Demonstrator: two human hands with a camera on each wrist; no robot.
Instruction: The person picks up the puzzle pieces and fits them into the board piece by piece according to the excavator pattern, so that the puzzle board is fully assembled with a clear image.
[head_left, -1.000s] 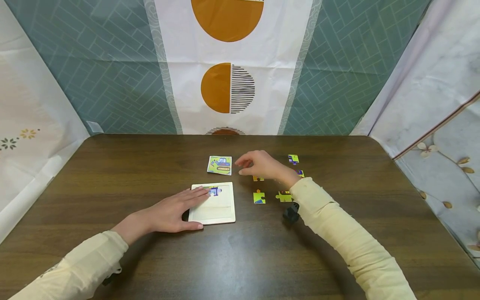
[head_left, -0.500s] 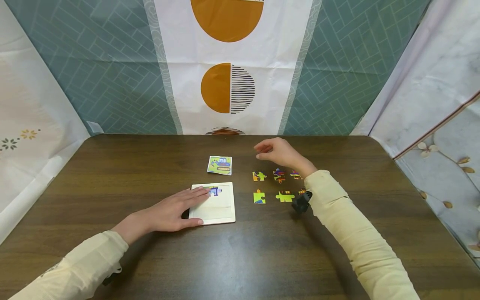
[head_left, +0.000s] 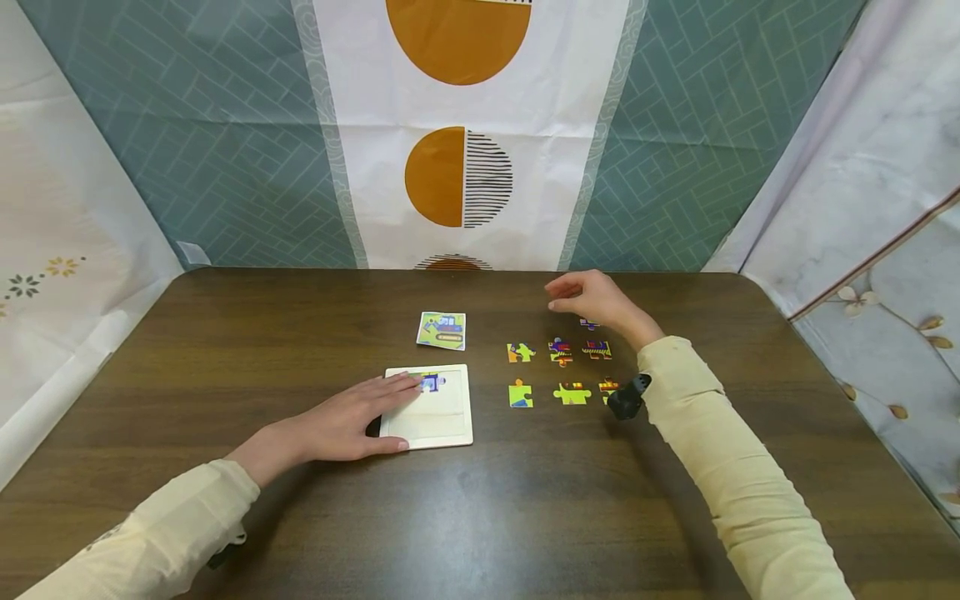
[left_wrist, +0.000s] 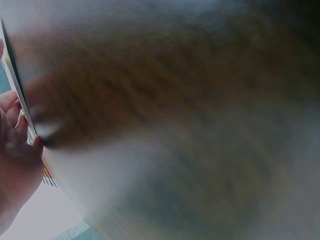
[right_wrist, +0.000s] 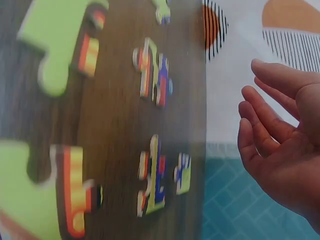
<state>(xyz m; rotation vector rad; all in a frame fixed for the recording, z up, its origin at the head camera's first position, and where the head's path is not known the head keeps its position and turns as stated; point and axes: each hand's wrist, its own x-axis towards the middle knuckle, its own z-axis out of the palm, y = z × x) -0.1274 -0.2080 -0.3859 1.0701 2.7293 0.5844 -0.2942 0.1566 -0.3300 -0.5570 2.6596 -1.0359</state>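
My left hand [head_left: 341, 423] rests flat on the left side of a square white puzzle tray [head_left: 442, 427], fingers straight. A blue puzzle piece [head_left: 434, 382] lies at the tray's upper part, partly hidden by the fingertips. My right hand [head_left: 600, 303] hovers above the far right of the table, its fingers loosely bent. In the right wrist view that hand [right_wrist: 287, 130] holds nothing and is apart from the puzzle pieces. Below it a small puzzle piece [head_left: 589, 324] is partly covered. In the left wrist view only part of the left hand [left_wrist: 20, 165] shows, at the tray's edge.
Several loose green and striped puzzle pieces lie in rows right of the tray, among them a plain green piece [head_left: 521, 394] and a wide piece [head_left: 573, 394]. A picture card [head_left: 442, 331] lies behind the tray. Curtains stand beyond the table [head_left: 300, 317].
My right hand has moved right and away from me, from beside the picture card to over the far-right pieces. More of the loose pieces show now. The left hand stays on the tray.
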